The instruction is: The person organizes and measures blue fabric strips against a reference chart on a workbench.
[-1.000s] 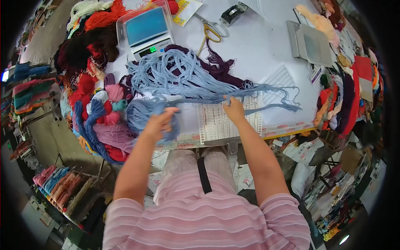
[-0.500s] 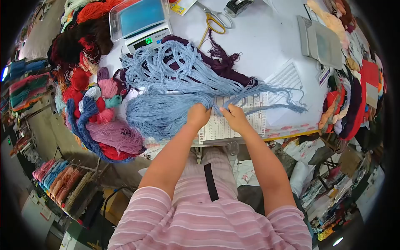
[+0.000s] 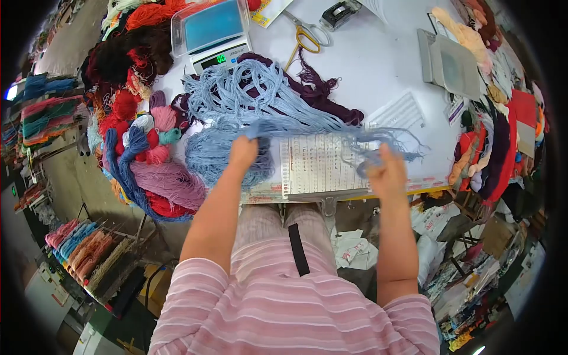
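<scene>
Light blue yarn (image 3: 219, 160) lies in a loose hank at the table's front edge, and my left hand (image 3: 244, 151) is closed on its upper right part. A stretch of the same yarn runs rightward from that hand. My right hand (image 3: 387, 171), smeared by motion, is closed with a few blue strands (image 3: 362, 167) at its fingers. Beyond the hands, a larger light blue hank (image 3: 260, 94) rests over dark purple yarn (image 3: 316, 92). Under the stretched strands is a printed card with rows of small marks (image 3: 313, 165).
At the back left stands a digital scale (image 3: 222, 56) with a clear tray. Scissors (image 3: 307, 38) and a black tape dispenser (image 3: 339, 13) lie at the back. Coloured yarn balls and hanks (image 3: 165, 183) crowd the left edge; more yarn (image 3: 500, 142) and a second scale (image 3: 452, 65) line the right.
My hands have moved apart: the left went left and up, the right went right. The yarn between them now stretches across the printed card. The view has shifted slightly.
</scene>
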### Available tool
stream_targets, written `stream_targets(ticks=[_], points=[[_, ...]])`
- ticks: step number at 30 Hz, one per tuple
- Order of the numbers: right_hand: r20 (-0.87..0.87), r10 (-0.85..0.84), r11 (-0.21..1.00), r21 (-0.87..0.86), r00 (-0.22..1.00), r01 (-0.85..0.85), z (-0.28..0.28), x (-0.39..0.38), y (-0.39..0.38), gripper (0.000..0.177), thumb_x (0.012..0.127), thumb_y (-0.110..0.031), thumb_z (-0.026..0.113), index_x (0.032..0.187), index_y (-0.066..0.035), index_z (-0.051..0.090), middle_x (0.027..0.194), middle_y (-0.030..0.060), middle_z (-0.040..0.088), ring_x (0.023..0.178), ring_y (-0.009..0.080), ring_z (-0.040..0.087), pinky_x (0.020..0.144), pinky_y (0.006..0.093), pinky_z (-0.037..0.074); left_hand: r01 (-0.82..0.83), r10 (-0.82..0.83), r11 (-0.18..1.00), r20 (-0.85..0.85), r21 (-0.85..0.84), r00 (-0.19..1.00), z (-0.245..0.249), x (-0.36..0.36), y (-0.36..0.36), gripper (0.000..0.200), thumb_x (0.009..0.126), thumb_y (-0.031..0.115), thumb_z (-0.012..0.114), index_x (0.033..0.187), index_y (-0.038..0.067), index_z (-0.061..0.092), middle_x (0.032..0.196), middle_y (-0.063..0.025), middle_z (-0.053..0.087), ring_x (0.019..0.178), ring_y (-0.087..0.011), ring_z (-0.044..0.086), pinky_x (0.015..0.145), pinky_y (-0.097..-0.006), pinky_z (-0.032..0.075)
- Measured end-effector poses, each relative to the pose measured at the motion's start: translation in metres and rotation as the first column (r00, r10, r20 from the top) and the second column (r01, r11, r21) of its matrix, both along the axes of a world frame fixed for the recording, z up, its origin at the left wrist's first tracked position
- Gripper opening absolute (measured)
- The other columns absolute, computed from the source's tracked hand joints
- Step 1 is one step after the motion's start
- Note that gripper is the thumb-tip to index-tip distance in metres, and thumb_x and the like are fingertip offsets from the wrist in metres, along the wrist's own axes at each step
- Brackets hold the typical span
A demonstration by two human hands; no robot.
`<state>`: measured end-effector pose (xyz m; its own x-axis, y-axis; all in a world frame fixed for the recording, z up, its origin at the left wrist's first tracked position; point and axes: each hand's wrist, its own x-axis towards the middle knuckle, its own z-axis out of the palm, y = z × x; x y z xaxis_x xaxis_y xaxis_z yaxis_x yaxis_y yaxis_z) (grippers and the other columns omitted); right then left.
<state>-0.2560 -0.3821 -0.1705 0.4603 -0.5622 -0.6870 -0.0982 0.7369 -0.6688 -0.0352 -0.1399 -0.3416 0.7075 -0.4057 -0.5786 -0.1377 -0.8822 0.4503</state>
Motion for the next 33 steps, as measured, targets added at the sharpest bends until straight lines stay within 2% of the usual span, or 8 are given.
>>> stream_targets(ticks=[6,9,12,13,15,19,25,33], points=[[-0.647,0.407,0.64,-0.303,0.645,-0.706,0.039,-0.098,-0.096,0.021,0.08,-0.014,0.064,0.094,0.002,0.062,0.078,0.0052,0.06,0.07,0.0163,0.057,0.061,0.0291,0.044,-0.237,0.165,0.97,-0.554,-0.061,0.816,0.099,0.054,0.066,0.013,0.079,0.02,0.065,0.088,0.012,0.068,0.06,0.0044,0.045,0.048,-0.0094,0.038,0.045,-0.0262,0.03],[-0.899,0.029,0.227,-0.42,0.437,-0.879,0.064,-0.193,-0.169,0.021,0.077,-0.013,0.062,0.088,0.005,0.061,0.072,0.0123,0.059,0.065,0.0177,0.056,0.06,0.0319,0.044,-0.15,0.168,0.986,-0.514,0.077,0.841,0.196,0.083,0.099,0.011,0.079,0.02,0.066,0.085,0.01,0.066,0.054,0.0076,0.036,0.045,-0.0062,0.029,0.043,-0.0247,0.021],[-0.917,0.031,0.433,-0.346,0.397,-0.833,0.152,-0.226,-0.225,0.023,0.081,-0.019,0.053,0.083,0.002,0.063,0.059,0.0109,0.055,0.053,0.0187,0.054,0.05,0.0328,0.039,-0.328,0.343,0.936,-0.527,0.127,0.777,0.232,0.127,0.174,0.017,0.082,0.025,0.062,0.085,0.009,0.065,0.052,0.0076,0.031,0.043,-0.0057,0.025,0.041,-0.0241,0.02],[-0.813,-0.138,0.042,-0.575,0.565,-0.817,0.148,-0.274,-0.26,0.031,0.085,-0.027,0.05,0.079,0.0,0.063,0.052,0.005,0.05,0.041,0.015,0.047,0.04,0.0303,0.035,-0.416,0.431,0.897,-0.509,0.149,0.745,0.242,0.138,0.199,0.019,0.084,0.028,0.059,0.081,0.009,0.064,0.051,0.0075,0.029,0.042,-0.0053,0.024,0.041,-0.024,0.02],[-0.816,-0.177,0.791,-0.451,0.551,-0.414,0.216,-0.274,-0.257,0.038,0.091,-0.037,0.046,0.075,-0.005,0.058,0.046,-0.0039,0.038,0.034,0.0068,0.035,0.031,0.0241,0.024,-0.657,0.595,0.753,-0.439,0.011,0.674,0.246,0.162,0.256,0.022,0.087,0.031,0.055,0.077,0.011,0.06,0.05,0.007,0.031,0.039,-0.0055,0.023,0.039,-0.0241,0.022],[-0.538,-0.456,0.791,-0.61,0.709,0.046,0.268,-0.3,-0.266,0.029,0.09,-0.037,0.051,0.073,-0.013,0.055,0.047,-0.0076,0.038,0.034,0.0042,0.033,0.032,0.0206,0.02,-0.885,0.842,0.015,-0.471,-0.465,0.262,0.236,0.189,0.316,0.017,0.088,0.029,0.055,0.079,0.015,0.057,0.05,0.0096,0.033,0.038,-0.0032,0.023,0.037,-0.0197,0.023],[-0.734,-0.05,0.573,-0.576,0.677,-0.583,0.354,-0.164,-0.191,0.015,0.088,-0.023,0.058,0.086,-0.008,0.06,0.05,-0.0062,0.037,0.04,0.0037,0.03,0.039,0.021,0.023,-0.755,0.263,-0.075,-0.743,-0.651,0.615,0.284,0.154,0.274,0.021,0.096,0.026,0.045,0.082,0.013,0.054,0.048,0.0086,0.025,0.037,-0.0015,0.018,0.036,-0.0195,0.016],[-0.249,0.313,0.372,-0.856,0.917,-0.359,0.445,0.007,-0.131,0.022,0.091,-0.019,0.051,0.092,0.002,0.058,0.067,0.0008,0.052,0.071,0.0117,0.055,0.068,0.0248,0.045,-0.736,-0.538,-0.563,-0.509,-0.376,0.672,0.291,0.106,0.186,0.029,0.096,0.018,0.039,0.118,0.006,0.052,0.078,-0.0002,0.041,0.058,-0.0095,0.036,0.061,-0.0259,0.037]])
